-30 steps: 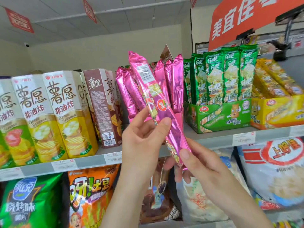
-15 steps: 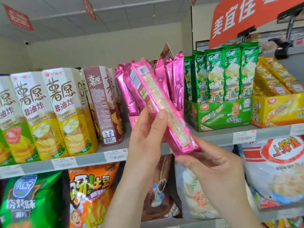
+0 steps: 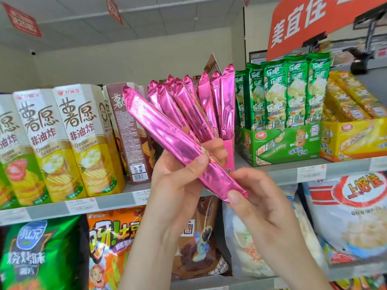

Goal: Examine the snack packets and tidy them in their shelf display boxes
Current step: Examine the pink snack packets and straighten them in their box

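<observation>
**Surface finishes on the snack shelf.** The long pink foil packet (image 3: 167, 135) that you hold is metallised film: mirror-glossy and finely creased, with bright streaks along its length. The upright pink foil packets (image 3: 227, 101) behind it carry the same sheen. The green film packets (image 3: 293, 91) are glossy but printed, so less mirror-like. The green cardboard display box (image 3: 293, 143) and the yellow cardboard display box (image 3: 356, 139) are smooth printed card with a soft gloss. The white-and-yellow hexagonal cartons (image 3: 88, 139) and the brown carton (image 3: 129, 132) are smooth card, nearly matt. The grey shelf edge (image 3: 117, 203) looks like matt painted metal, and its white price labels (image 3: 311, 170) look like paper. The white pillow bag (image 3: 356, 222) is shiny plastic film.
</observation>
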Tool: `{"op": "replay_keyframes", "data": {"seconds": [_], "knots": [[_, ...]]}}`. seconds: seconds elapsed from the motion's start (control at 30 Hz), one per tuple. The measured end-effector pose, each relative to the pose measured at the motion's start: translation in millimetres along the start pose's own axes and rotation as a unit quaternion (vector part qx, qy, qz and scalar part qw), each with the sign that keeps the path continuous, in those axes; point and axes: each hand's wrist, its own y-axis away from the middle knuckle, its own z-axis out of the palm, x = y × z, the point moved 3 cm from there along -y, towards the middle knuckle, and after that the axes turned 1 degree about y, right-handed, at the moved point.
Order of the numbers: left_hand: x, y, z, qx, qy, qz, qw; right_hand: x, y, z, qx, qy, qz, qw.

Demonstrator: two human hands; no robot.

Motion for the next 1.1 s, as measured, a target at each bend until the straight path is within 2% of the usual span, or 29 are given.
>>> {"op": "replay_keyframes", "data": {"seconds": [0.1,0.2,0.3,0.53,0.63,0.7,0.83,0.97,1.1], "knots": [[1.6,-0.7,-1.3,-0.007,0.013,-0.013,1.000,3.5,-0.7,-1.3,0.024,-0.052,0.018,0.998],[5.6,-4.6,-4.2,0.062,-0.045,0.000,0.997,5.8,1.0,-3.8,0.057,-0.055,0.014,0.997],[13.9,-7.0,-5.9,0.104,-0.161,0.049,0.980,10.8,3.1,-5.7,0.105,-0.021,-0.022,0.994],[19.3,-7.2,-6.5,0.097,-0.196,0.089,0.972,8.3,4.1,-4.5,0.142,0.132,-0.125,0.973],[20.6,-7.4,-5.1,0.095,-0.196,0.088,0.972,2.3,4.3,-4.3,0.109,0.187,-0.161,0.963],[21.7,-8.1,-2.6,0.090,-0.206,0.095,0.970,0.0,3.2,-4.7,0.076,0.211,-0.155,0.962],[25.3,-10.0,10.8,0.081,-0.251,0.119,0.957,-3.1,-3.9,-5.6,0.099,0.251,-0.125,0.955],[28.1,-13.3,24.0,0.058,-0.296,0.134,0.944,-6.5,-17.9,-5.6,0.074,0.186,-0.039,0.979],[28.2,-21.7,28.5,0.028,-0.204,0.094,0.974,-11.9,-28.9,-10.3,-0.031,0.122,-0.016,0.992]]}}
